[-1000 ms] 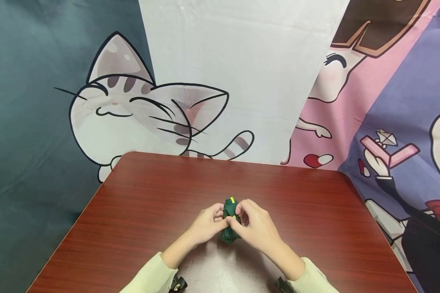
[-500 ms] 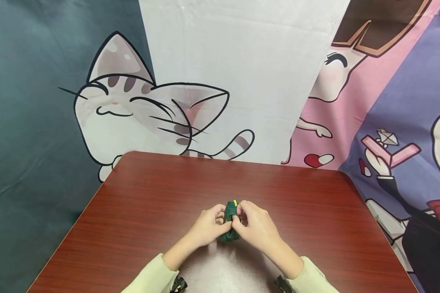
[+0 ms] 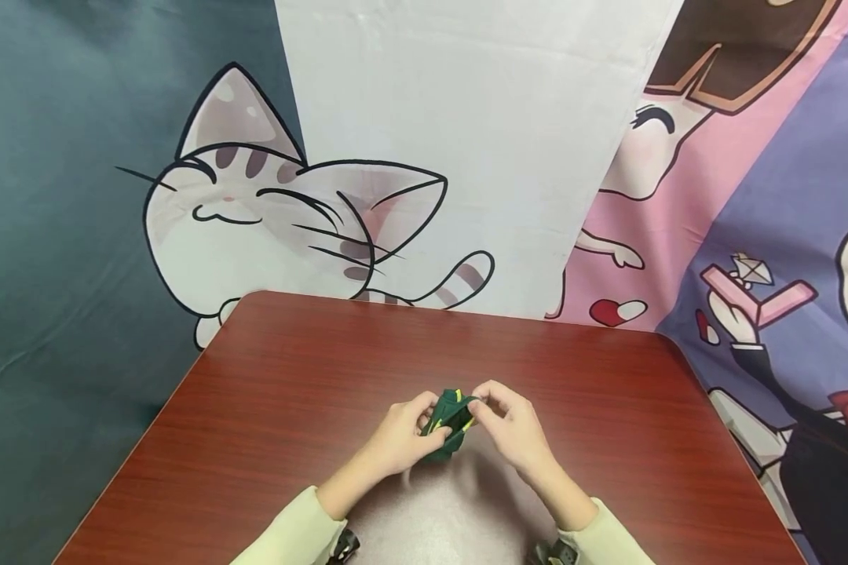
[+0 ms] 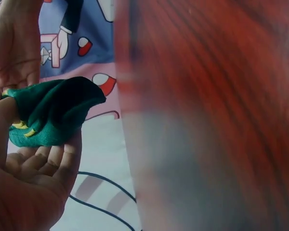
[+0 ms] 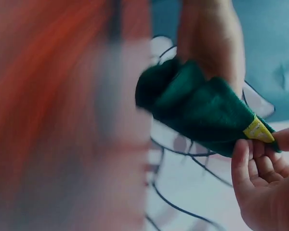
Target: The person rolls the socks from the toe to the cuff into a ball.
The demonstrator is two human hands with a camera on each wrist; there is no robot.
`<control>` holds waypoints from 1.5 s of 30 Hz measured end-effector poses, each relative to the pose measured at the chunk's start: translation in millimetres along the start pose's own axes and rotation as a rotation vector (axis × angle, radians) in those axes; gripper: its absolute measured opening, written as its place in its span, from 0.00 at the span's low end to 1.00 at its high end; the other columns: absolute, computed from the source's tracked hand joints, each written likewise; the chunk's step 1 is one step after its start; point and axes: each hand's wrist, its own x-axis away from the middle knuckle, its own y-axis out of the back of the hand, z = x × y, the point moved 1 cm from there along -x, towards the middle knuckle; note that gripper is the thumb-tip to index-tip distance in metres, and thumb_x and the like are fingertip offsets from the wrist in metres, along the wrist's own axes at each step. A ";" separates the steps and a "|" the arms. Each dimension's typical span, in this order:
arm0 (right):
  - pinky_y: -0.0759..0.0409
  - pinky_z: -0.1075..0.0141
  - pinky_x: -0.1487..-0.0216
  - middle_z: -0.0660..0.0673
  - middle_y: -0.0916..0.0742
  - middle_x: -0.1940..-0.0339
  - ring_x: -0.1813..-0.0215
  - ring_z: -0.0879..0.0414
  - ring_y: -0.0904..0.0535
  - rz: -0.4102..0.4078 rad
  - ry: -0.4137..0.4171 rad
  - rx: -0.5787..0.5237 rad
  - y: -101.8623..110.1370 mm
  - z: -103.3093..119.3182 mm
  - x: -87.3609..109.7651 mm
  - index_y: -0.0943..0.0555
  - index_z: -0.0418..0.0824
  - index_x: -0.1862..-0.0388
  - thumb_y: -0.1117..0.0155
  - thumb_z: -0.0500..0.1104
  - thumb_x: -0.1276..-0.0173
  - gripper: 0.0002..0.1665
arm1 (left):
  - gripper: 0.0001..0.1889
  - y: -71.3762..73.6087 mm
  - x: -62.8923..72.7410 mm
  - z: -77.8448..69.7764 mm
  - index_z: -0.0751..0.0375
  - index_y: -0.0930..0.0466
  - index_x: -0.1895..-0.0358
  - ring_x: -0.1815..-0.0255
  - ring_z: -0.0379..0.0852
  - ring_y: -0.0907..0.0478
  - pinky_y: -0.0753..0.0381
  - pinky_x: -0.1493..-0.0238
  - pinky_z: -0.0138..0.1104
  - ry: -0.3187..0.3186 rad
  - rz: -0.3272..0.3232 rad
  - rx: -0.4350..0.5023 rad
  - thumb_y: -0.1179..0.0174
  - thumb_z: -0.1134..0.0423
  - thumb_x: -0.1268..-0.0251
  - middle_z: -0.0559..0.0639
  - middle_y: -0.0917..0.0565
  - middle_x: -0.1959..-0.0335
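Observation:
Between the two hands, over the table, is a dark green cloth bundle [image 3: 448, 449] with small yellow patches. Its folds partly gape in the head view. The left hand [image 3: 397, 436] grips its left side, thumb over the front and fingers behind. In the left wrist view, fingers support the cloth [image 4: 53, 110] from below, and yellow marks show beside the thumb. The right hand [image 3: 512, 428] pinches the upper right edge with thumb and fingertips. In the right wrist view those fingertips hold a corner beside a yellow patch [image 5: 258, 130].
The reddish-brown wooden table [image 3: 311, 353] reaches back to a hanging cloth backdrop [image 3: 466, 118] printed with a cat and cartoon figures. Pale sleeves cover the forearms, and dark devices [image 3: 344, 547] sit at the wrists.
The right hand has drawn away to the right with a cloth edge, spreading the bundle wider. The left hand keeps its grip nearly in place.

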 end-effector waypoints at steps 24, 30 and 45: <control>0.24 0.70 0.70 0.54 0.19 0.78 0.76 0.64 0.24 0.348 -0.119 -0.207 12.7 13.9 -25.8 0.24 0.29 0.61 0.43 0.38 0.24 0.10 | 0.17 15.1 0.8 -18.3 0.60 0.20 0.46 0.59 0.37 0.22 0.19 0.61 0.27 -0.343 0.106 -0.074 0.37 0.65 0.39 0.50 0.15 0.53; 0.21 0.71 0.68 0.53 0.16 0.74 0.71 0.64 0.21 0.354 -0.116 -0.343 7.4 17.5 -32.1 0.23 0.35 0.61 0.44 0.37 0.24 0.06 | 0.18 19.7 2.1 -24.0 0.63 0.22 0.43 0.57 0.39 0.18 0.16 0.55 0.32 -0.377 -0.001 0.020 0.37 0.68 0.36 0.51 0.14 0.55; 0.22 0.67 0.59 0.51 0.15 0.67 0.61 0.58 0.20 0.166 -0.246 -0.223 2.0 4.9 -38.5 0.21 0.35 0.57 0.34 0.35 0.31 0.06 | 0.35 12.7 -6.3 -29.8 0.59 0.42 0.24 0.54 0.46 0.14 0.14 0.52 0.37 -0.060 -0.032 0.313 0.39 0.74 0.32 0.61 0.14 0.49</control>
